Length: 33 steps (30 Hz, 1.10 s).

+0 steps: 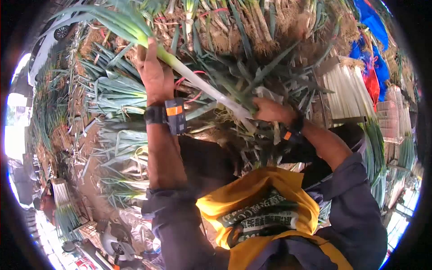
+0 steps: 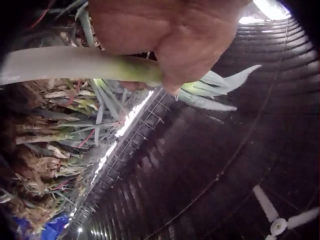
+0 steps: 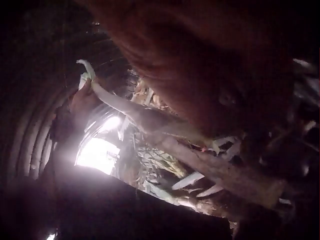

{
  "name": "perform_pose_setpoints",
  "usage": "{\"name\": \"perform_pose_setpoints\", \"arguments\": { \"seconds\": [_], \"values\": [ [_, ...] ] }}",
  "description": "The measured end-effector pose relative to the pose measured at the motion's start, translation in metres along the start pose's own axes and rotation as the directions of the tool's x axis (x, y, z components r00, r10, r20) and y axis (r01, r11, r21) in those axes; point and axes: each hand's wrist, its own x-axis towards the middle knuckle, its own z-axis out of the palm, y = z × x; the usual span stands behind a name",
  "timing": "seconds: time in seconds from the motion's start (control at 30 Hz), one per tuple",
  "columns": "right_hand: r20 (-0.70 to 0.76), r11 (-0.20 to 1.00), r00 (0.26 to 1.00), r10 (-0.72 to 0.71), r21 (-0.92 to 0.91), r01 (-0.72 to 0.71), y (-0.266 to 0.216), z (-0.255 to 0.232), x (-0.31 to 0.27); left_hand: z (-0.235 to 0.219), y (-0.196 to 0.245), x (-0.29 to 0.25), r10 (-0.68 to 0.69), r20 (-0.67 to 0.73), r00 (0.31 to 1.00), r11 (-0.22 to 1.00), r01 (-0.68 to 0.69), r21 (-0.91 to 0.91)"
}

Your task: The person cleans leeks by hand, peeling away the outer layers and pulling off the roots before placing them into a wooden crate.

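A long leek (image 1: 193,77) slants across the head view, green leaves at the upper left, white stalk toward the centre. My left hand (image 1: 156,74) grips it where the leaves begin; in the left wrist view that hand (image 2: 170,35) curls round the stalk (image 2: 75,64). At the stalk's lower end my right hand (image 1: 272,110) has curled fingers against the white part, beside loose outer leaves. The right wrist view is dark: the right hand (image 3: 200,65) lies above the stalk (image 3: 120,103), its fingertips hidden.
Bundles of leeks with roots (image 1: 265,27) line the top. Leafy bundles (image 1: 119,92) lie at the left. Trimmed white leeks (image 1: 348,90) stand at the right near a wire crate (image 1: 390,114) and blue bags (image 1: 371,24). A yellow apron (image 1: 265,193) covers the person's front.
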Motion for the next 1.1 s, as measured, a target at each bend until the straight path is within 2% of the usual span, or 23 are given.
{"name": "perform_pose_setpoints", "arguments": {
  "seconds": [0.03, 0.07, 0.1, 0.17, 0.23, 0.27, 0.3, 0.37, 0.43, 0.47, 0.5, 0.6, 0.67, 0.7, 0.73, 0.77, 0.8, 0.83, 0.87, 0.93, 0.97, 1.03, 1.1],
  "values": [
    [-0.058, 0.992, 0.992, -0.108, -0.066, 0.104, 0.022, 0.014, 0.014, 0.000, -0.003, 0.002, 0.025, -0.019, 1.000, 1.000, -0.024, 0.016],
    [-0.142, 0.959, 0.983, -0.114, -0.275, 0.072, 0.009, 0.008, 0.004, 0.009, 0.002, -0.001, 0.026, -0.109, 0.994, 1.000, -0.027, -0.002],
    [-0.215, 0.878, 0.966, -0.143, -0.477, 0.024, -0.020, -0.008, -0.003, 0.008, 0.002, 0.005, 0.051, -0.032, 0.998, 0.997, -0.053, -0.047],
    [-0.436, 0.916, 0.851, -0.294, -0.381, 0.121, -0.052, -0.031, -0.001, -0.002, 0.005, 0.015, 0.091, 0.012, 0.996, 0.993, -0.089, -0.080],
    [-0.504, 0.773, 0.587, -0.634, -0.393, 0.497, -0.082, -0.035, 0.010, -0.014, 0.003, 0.024, 0.080, 0.053, 0.995, 0.989, -0.073, -0.127],
    [-0.484, 0.747, 0.575, -0.660, -0.338, 0.573, -0.088, -0.038, 0.008, -0.018, 0.003, 0.030, 0.080, 0.081, 0.994, 0.987, -0.067, -0.148],
    [-0.463, 0.714, 0.562, -0.685, -0.277, 0.643, -0.094, -0.041, 0.006, -0.025, 0.000, 0.036, 0.073, -0.005, 0.997, 0.986, -0.073, -0.151],
    [-0.229, 0.847, 0.823, -0.520, -0.017, 0.531, -0.105, -0.035, -0.012, -0.058, -0.008, 0.058, -0.014, -0.080, 0.997, 0.965, -0.008, -0.261],
    [-0.167, 0.916, 0.904, -0.395, -0.002, 0.400, -0.108, -0.039, -0.024, -0.087, -0.014, 0.067, -0.087, -0.160, 0.983, 0.961, 0.040, -0.274],
    [-0.129, 0.943, 0.935, -0.331, 0.001, 0.334, -0.108, -0.041, -0.028, -0.112, -0.022, 0.073, 0.009, -0.113, 0.994, 0.997, -0.018, -0.075],
    [-0.153, 0.926, 0.915, -0.374, -0.006, 0.378, -0.108, -0.042, -0.031, -0.143, -0.035, 0.081, 0.089, -0.045, 0.995, 0.989, -0.083, 0.124],
    [-0.220, 0.889, 0.862, -0.457, -0.107, 0.445, -0.107, -0.048, -0.039, -0.135, -0.034, 0.067, 0.094, -0.109, 0.990, 0.936, -0.050, 0.349],
    [-0.236, 0.880, 0.857, -0.458, -0.259, 0.398, -0.110, -0.046, -0.046, -0.137, -0.041, 0.069, -0.054, -0.216, 0.975, 0.998, 0.062, 0.032],
    [-0.227, 0.860, 0.849, -0.478, -0.317, 0.400, -0.113, -0.045, -0.053, -0.147, -0.049, 0.070, 0.083, -0.094, 0.992, 0.888, -0.031, 0.459],
    [-0.216, 0.837, 0.841, -0.496, -0.374, 0.398, -0.117, -0.043, -0.062, -0.158, -0.057, 0.071, 0.216, 0.032, 0.976, 0.603, -0.159, 0.782],
    [-0.204, 0.812, 0.834, -0.513, -0.430, 0.395, -0.121, -0.042, -0.072, -0.187, -0.073, 0.093, 0.257, 0.110, 0.960, 0.544, -0.238, 0.804],
    [-0.199, 0.781, 0.820, -0.537, -0.486, 0.393, -0.124, -0.043, -0.084, -0.175, -0.073, 0.091, 0.117, 0.005, 0.993, 0.882, -0.106, 0.460],
    [-0.196, 0.746, 0.804, -0.561, -0.540, 0.390, -0.127, -0.044, -0.097, -0.162, -0.073, 0.089, -0.027, -0.100, 0.995, 1.000, 0.026, -0.007],
    [-0.190, 0.708, 0.787, -0.587, -0.592, 0.385, -0.129, -0.046, -0.107, -0.108, -0.037, 0.054, -0.099, -0.187, 0.977, 0.994, 0.107, 0.033],
    [-0.208, 0.689, 0.745, -0.633, -0.590, 0.421, -0.124, -0.048, -0.126, -0.147, -0.052, 0.075, -0.056, -0.032, 0.998, 0.998, 0.056, -0.031],
    [-0.216, 0.681, 0.726, -0.653, -0.588, 0.437, -0.119, -0.049, -0.134, -0.149, -0.052, 0.080, -0.076, -0.083, 0.994, 0.991, 0.066, -0.120],
    [-0.276, 0.516, 0.584, -0.763, -0.805, 0.294, -0.100, -0.056, -0.140, -0.149, -0.050, 0.087, -0.123, -0.173, 0.977, 0.951, 0.066, -0.303],
    [-0.302, 0.508, 0.570, -0.764, -0.827, 0.243, -0.108, -0.065, -0.150, -0.129, -0.042, 0.078, -0.111, -0.191, 0.975, 0.940, 0.041, -0.340]
  ]
}}
